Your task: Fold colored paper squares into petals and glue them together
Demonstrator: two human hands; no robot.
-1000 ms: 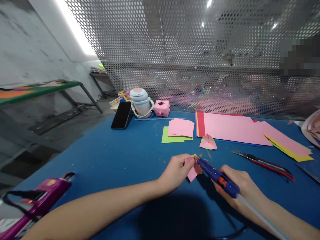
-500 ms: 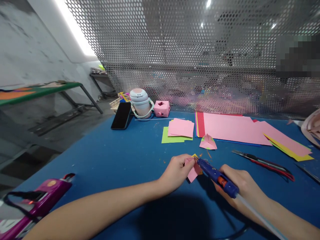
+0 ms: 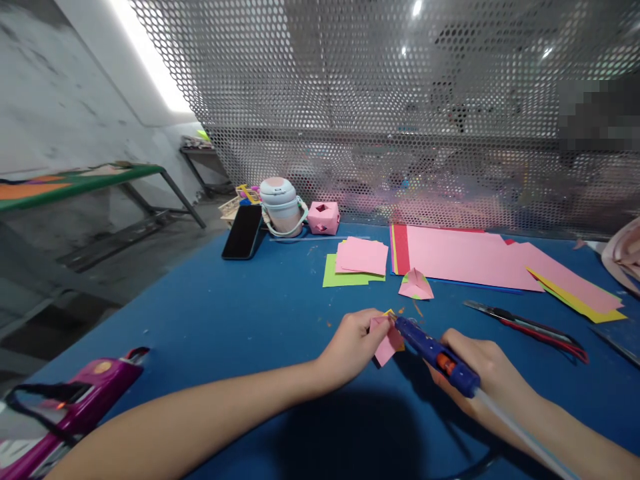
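My left hand (image 3: pixel 356 347) pinches a small folded paper piece (image 3: pixel 387 348), pink with yellow edges, just above the blue table. A blue hot glue gun (image 3: pixel 433 353) is gripped in my right hand (image 3: pixel 483 373), its nozzle at the upper edge of the paper by my left fingertips. From its rear a clear glue stick (image 3: pixel 515 427) sticks out. Behind the hands stands a folded pink paper piece (image 3: pixel 416 287) with green marks. Beyond it to the left lie pink paper squares (image 3: pixel 363 255) on top of green paper (image 3: pixel 331 275).
Coloured paper sheets (image 3: pixel 460 257), a utility knife (image 3: pixel 493 311) and scissors or pliers with red handles (image 3: pixel 555 341) lie right. A pink paper cube (image 3: pixel 324 218), white jug (image 3: pixel 280 207) and phone (image 3: pixel 243 231) stand at the back. A purple power strip (image 3: pixel 100 387) lies left. Perforated metal (image 3: pixel 350 87) borders the back.
Almost nothing differs. Both hands, the paper and the glue gun keep nearly the same place, with the nozzle still at the paper's edge.
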